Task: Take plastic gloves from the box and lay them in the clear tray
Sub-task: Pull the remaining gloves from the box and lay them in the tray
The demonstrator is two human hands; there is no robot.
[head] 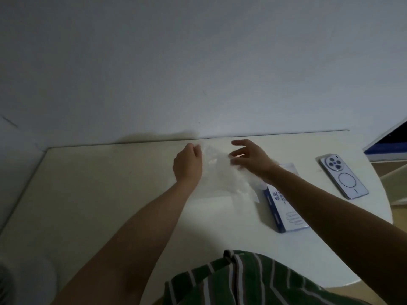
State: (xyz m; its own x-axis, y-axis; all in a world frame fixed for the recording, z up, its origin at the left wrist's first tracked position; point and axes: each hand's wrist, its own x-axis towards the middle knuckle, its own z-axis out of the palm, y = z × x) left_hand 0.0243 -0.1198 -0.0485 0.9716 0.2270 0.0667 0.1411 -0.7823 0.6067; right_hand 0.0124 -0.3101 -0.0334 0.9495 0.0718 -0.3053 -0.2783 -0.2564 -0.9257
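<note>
A thin, clear plastic glove (222, 172) hangs stretched between my two hands above the white table. My left hand (188, 165) pinches its left top edge with curled fingers. My right hand (250, 158) holds the right side, with the upper fingers spread. Below the glove lies the clear tray (211, 204), faint against the table, and whether the glove's lower part touches it I cannot tell. The blue and white glove box (284, 208) lies flat just right of the tray, partly under my right forearm.
A white phone (343, 176) lies face down at the table's right side. The wall runs along the table's far edge. A blue-edged panel (387, 142) stands beyond the right corner. My striped green shirt (242, 280) is at the near edge.
</note>
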